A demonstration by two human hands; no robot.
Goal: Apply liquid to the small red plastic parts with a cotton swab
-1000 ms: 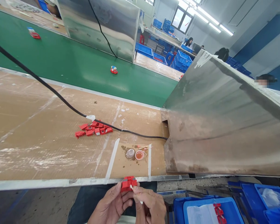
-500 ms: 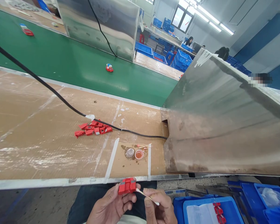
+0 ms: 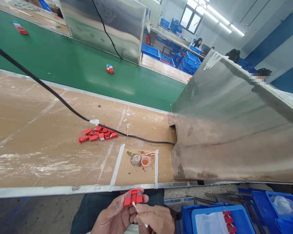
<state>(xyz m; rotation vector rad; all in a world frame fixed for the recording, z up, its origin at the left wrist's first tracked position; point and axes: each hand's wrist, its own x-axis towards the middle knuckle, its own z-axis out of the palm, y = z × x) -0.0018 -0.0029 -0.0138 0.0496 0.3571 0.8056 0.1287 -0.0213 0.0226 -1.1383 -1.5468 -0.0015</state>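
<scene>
Red angular plastic piece (image 3: 133, 197) is held in L hand (image 3: 116, 213), fingers curled, by surface (image 3: 51, 156) edge; slim white cotton swab (image 3: 134, 205) is pinched in R hand (image 3: 156, 218), tip moved from piece's R end to near side. Beyond: 2 small round dishes (image 3: 136, 159), 1 w/ reddish liquid; approx. 12 red blocks (image 3: 94, 138) heaped L, crossed by black cable (image 3: 148, 141). On green belt (image 3: 70, 65), 2 red-white-blue pieces (image 3: 109, 69) are shifted L.

The small red part (image 3: 133, 196) looked like smooth plastic. The near worktop (image 3: 46, 139) resembled brown cardboard under a shiny, uneven film. The right panel (image 3: 234, 136) was of dull, stained metal. The far green belt (image 3: 70, 58) was smooth and softly glossy, and the near right blue crate (image 3: 244, 220) seemed of plastic.
</scene>
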